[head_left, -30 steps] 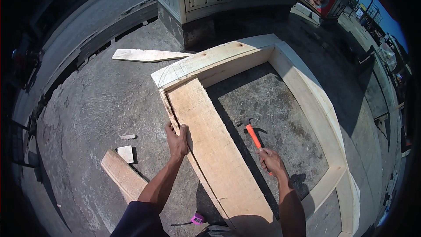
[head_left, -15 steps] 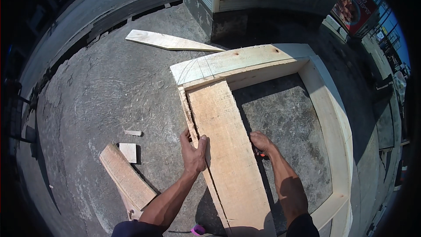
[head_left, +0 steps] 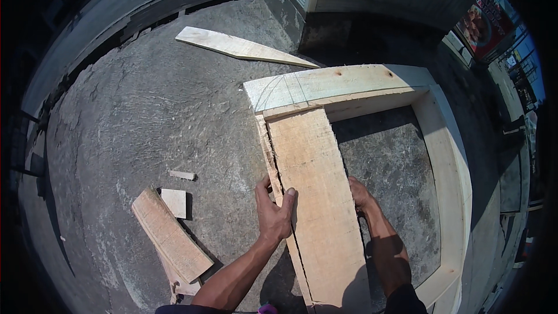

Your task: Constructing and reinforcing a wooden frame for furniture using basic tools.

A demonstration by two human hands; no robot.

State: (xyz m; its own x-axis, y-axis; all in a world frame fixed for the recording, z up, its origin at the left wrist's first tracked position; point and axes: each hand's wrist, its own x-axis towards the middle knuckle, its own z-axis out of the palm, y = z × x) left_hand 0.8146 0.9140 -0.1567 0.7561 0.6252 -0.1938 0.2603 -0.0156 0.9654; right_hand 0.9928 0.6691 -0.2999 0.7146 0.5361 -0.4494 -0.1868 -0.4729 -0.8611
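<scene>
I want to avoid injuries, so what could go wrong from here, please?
The left hand spans the gap between the thin strip and the wide board; skin might be pinched if they shift. The right hand is at the board's rough edge, partly hidden; splinters are possible.

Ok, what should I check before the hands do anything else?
1. Left hand around the strip: ok, it sits between thumb and fingers.
2. Strip snug against the board: not ok, a dark gap shows.
3. Right hand grip: cannot tell, its fingers are mostly hidden.
4. White block away from both hands: ok.
5. Board's near end supported: cannot tell.
</scene>
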